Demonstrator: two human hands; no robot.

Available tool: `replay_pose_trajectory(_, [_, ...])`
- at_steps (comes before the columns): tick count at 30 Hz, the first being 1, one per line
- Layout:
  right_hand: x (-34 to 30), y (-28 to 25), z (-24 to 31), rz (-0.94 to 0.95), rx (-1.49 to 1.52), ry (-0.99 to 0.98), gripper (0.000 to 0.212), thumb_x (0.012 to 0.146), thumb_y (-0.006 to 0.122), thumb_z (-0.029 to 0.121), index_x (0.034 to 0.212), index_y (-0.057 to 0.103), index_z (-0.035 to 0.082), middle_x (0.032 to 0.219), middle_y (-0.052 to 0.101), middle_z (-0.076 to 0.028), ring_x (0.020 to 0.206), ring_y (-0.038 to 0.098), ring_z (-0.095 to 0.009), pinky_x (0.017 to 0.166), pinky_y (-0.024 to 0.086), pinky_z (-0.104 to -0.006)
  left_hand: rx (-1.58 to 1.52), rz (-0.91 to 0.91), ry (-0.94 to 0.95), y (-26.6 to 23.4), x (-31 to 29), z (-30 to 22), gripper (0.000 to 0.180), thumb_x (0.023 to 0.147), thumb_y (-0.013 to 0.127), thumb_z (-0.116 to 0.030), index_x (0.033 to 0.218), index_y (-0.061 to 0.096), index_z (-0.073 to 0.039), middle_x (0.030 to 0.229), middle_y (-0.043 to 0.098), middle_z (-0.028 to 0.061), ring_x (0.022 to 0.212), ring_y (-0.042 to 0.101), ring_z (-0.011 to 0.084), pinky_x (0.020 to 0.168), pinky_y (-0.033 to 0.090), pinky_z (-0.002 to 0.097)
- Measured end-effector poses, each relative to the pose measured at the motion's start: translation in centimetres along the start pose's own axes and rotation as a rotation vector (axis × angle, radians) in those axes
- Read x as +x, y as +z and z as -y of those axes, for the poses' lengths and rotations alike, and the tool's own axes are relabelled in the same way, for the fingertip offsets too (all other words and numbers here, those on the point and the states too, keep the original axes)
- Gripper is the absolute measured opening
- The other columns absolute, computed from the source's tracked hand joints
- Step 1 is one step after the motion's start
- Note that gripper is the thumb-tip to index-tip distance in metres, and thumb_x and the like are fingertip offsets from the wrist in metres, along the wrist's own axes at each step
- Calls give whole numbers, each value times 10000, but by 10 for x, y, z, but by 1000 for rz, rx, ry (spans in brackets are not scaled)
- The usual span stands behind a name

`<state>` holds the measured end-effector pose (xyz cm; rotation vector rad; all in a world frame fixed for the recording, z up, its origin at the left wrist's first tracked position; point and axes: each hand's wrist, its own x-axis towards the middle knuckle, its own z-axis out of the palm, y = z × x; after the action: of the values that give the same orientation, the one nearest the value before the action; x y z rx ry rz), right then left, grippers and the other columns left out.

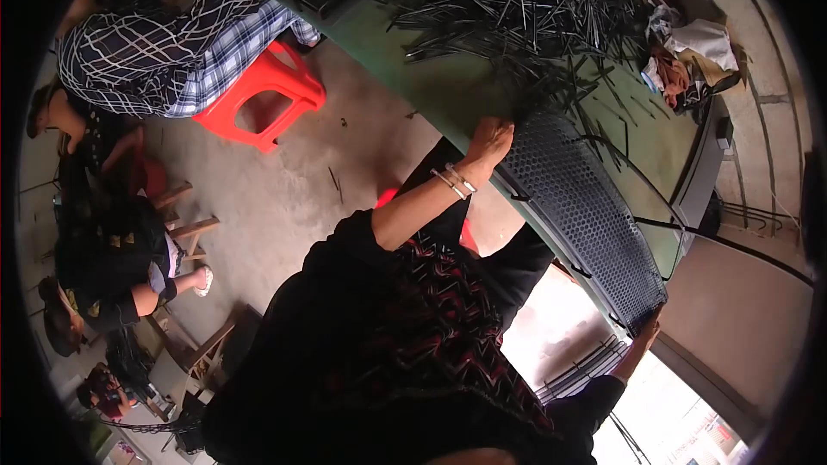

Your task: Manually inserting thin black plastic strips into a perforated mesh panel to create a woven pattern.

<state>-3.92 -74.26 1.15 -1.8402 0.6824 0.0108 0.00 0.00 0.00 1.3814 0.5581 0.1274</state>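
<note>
A long black mesh panel [584, 207] with a honeycomb pattern of holes lies along the near edge of the green table [444, 90]. My left hand [491, 142], with two bracelets at the wrist, has its fingers curled round the panel's left end. At the opposite end my right hand [644, 337] grips the corner, its fingers partly hidden. Small black clips or hooks stick out along the panel's near edge. Thin black wires or cords arch over its far side.
A big heap of thin black strips [525, 0] covers the table's far part. Crumpled cloth and paper [689, 56] lie by the wall. A red plastic stool [267, 99] stands left, with a person [172, 52] seated on it. Other people sit further left among wooden stools.
</note>
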Motion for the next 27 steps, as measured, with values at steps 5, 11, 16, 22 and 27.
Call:
replay_pose_trajectory(5, [19, 60, -5, -388, -358, 418, 713, 899, 551, 543, 1429, 399, 92, 1269, 527, -220, 977, 602, -354, 725, 533, -463, 138, -173, 218, -6, 14, 12, 337, 915, 495, -261, 734, 554, 18, 694, 555, 274, 684, 598, 440, 577, 443, 459])
replay_pose_trajectory(11, [-15, 49, 7, -163, -185, 44, 671, 891, 569, 534, 1392, 461, 100, 1326, 502, -154, 1068, 541, -318, 794, 493, -470, 97, -205, 184, 4, 2, 0, 324, 909, 497, -230, 706, 535, 19, 698, 539, 270, 659, 595, 432, 549, 435, 450])
replay_pose_trajectory(16, [16, 21, -13, -62, -48, 104, 607, 884, 592, 511, 1361, 510, 143, 1133, 557, -67, 750, 534, -184, 638, 497, -384, 137, -264, 291, 9, 4, 6, 298, 892, 512, -199, 680, 544, 7, 664, 555, 250, 636, 592, 423, 542, 446, 463])
replay_pose_trajectory(22, [15, 21, -13, 104, -252, -143, 695, 902, 588, 451, 1469, 286, 184, 1282, 547, -122, 923, 643, -230, 668, 570, -432, 174, -190, 232, 4, 1, 4, 288, 892, 512, -178, 684, 550, 18, 623, 542, 225, 595, 584, 390, 544, 450, 462])
replay_pose_trajectory(27, [-95, 148, 101, -160, -1047, -249, 418, 963, 489, 392, 1293, 518, 139, 1167, 622, -196, 961, 656, -329, 766, 551, -477, -6, -29, 134, -19, -6, -17, 223, 933, 561, -179, 813, 553, 10, 631, 372, 0, 610, 365, 70, 543, 350, 293])
